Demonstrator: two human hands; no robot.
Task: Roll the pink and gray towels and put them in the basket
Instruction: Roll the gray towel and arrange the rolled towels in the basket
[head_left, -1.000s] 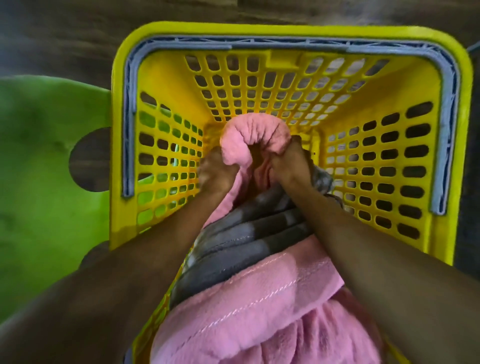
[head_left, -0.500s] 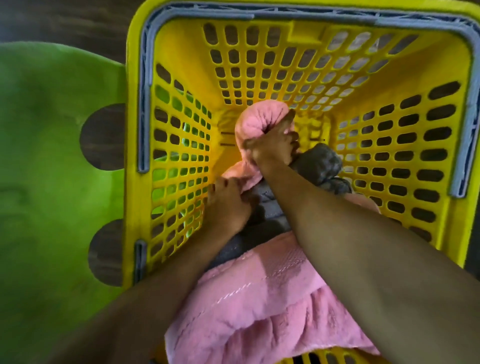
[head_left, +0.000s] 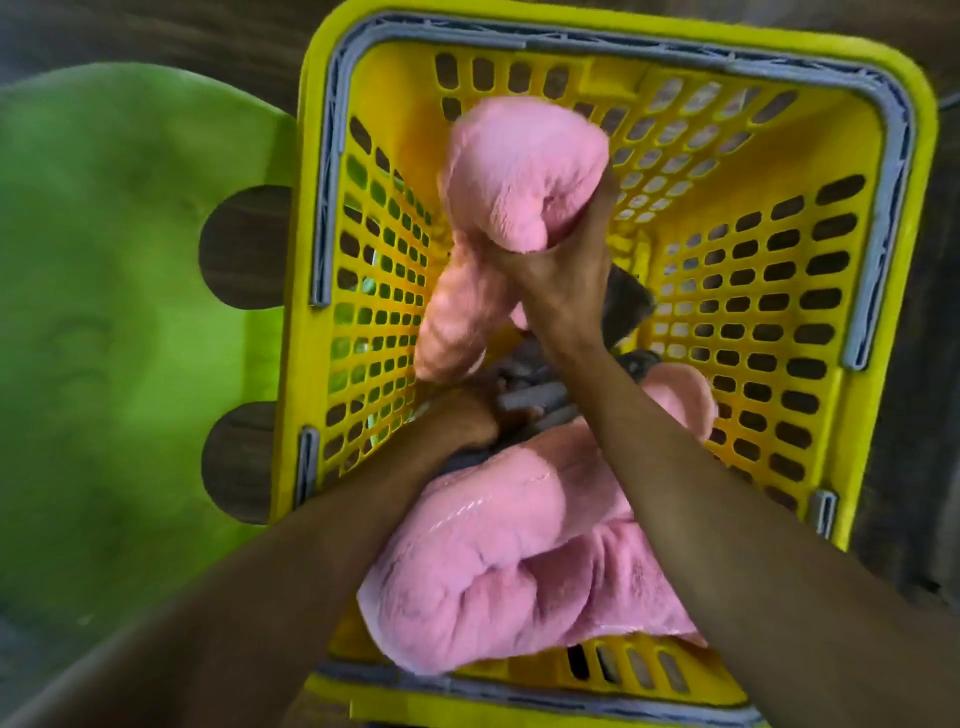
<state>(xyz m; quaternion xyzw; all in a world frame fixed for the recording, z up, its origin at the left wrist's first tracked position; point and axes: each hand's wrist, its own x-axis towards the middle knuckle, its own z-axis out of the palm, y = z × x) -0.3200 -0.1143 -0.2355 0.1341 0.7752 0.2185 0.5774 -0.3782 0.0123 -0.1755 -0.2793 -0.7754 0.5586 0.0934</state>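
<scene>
Pink roll (head_left: 519, 176) gripped by right hand (head_left: 561, 280), held inside basket (head_left: 883, 156), apart from right wall. Left hand (head_left: 462, 421) laid on gray towel (head_left: 535, 401); grip unclear.

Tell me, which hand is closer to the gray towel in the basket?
Left. The left hand is down inside the basket, touching the gray towel. The right hand is higher up, gripping a rolled pink towel above it.

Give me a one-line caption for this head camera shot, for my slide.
Right hand grips a rolled pink towel raised within the yellow basket; left hand reaches the gray towel below.
</scene>
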